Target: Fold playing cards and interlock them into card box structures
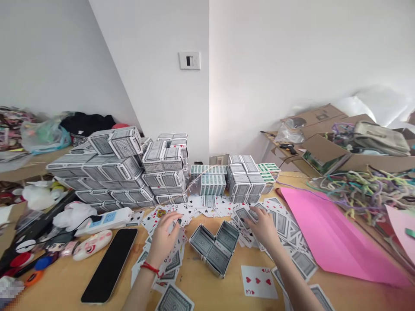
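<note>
paper cards lie loose all over the wooden table (207,289), and both hands are down among them. the left hand (164,242), with a red string at the wrist, rests palm down with fingers spread on a face-up scatter of loose cards (168,259); it looks open and flat, pinching nothing that shows. the right hand (264,226) reaches forward over a fan of face-down cards (285,224), fingers curled slightly at their edge; whether a card is pinched under the fingertips cannot be told. between the two hands sits a folded card structure (214,246), three open cells joined together, just beside both scatters. behind it, stacks of the same kind of card blocks (129,172) stand piled near the wall. a dark phone (110,265) lies left of the left hand, a pink paper sheet (327,237) right of the right hand, and a single three of hearts (258,281) lies face up near the front edge. picking cards one at a time probably goes best by sliding a card off the pile with flat fingers, then lifting its edge, keeping wrists clear of the folded structure so it is not knocked.
</note>
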Action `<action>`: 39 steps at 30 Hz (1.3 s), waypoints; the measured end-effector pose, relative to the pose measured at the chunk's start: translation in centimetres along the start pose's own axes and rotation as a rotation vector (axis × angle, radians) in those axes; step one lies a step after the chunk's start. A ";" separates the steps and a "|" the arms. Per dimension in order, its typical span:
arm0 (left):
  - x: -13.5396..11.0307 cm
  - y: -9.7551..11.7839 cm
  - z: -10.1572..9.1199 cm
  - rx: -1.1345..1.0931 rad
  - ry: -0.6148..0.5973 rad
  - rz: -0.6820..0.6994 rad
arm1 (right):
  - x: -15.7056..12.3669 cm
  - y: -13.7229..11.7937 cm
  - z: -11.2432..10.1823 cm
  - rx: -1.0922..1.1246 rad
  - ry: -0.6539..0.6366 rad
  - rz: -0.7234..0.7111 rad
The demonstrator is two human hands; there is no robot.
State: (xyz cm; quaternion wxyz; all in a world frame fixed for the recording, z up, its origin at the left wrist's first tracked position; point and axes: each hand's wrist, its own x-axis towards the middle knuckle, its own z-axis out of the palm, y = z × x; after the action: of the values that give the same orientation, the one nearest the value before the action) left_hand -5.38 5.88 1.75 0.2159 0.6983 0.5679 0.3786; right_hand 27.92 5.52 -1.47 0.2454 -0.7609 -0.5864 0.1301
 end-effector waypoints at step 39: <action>-1.1 -1.4 1.8 0.118 -0.194 0.079 | -3.3 -1.2 -0.3 0.510 -0.254 0.102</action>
State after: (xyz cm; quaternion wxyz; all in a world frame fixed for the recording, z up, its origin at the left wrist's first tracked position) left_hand -4.92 5.42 -0.65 0.2133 0.7649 0.5377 0.2834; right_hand 26.15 2.51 -0.89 0.3466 -0.6807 -0.5217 0.3800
